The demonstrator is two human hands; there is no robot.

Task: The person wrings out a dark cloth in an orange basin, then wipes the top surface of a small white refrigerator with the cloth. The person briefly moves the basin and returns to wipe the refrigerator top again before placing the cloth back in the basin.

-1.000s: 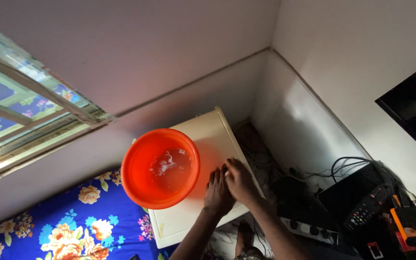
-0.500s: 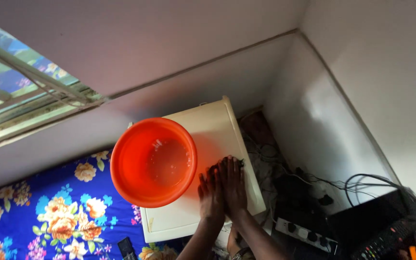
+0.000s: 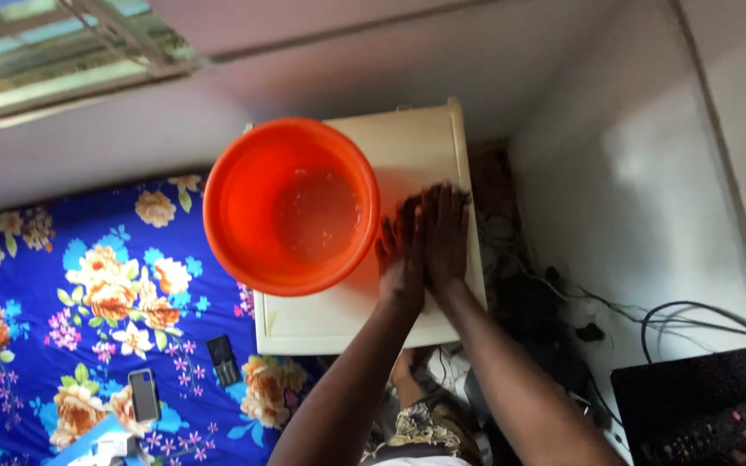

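2 hands lie side by side on the cream table (image 3: 321, 324), pressed flat, palms down, fingers straight and together. My left hand (image 3: 401, 250) sits just beside the orange basin (image 3: 291, 205), its fingers close to the basin's rim; my right hand (image 3: 446, 233) touches the left along its edge and reaches near the table's far right edge. Neither hand grips anything I can see. Whether a cloth lies under the palms I cannot tell.

Compared with 1 second ago, both hands have slid forward across the table top, away from my body and toward the wall, and the fingers have straightened out. The view has also tipped downward, so more of the bed shows. I judge this as a stroke pushed along the table surface, now near its far end.

Both hands point away from me, toward the wall, and their long axis runs along the table's length, parallel to its right edge.

The basin holds a shallow pool of water and overhangs the table's left edge. Left of the table lies a blue floral bedsheet (image 3: 62, 285) with 2 phones (image 3: 143, 394) on it. Cables (image 3: 692, 315) trail on the floor at right.
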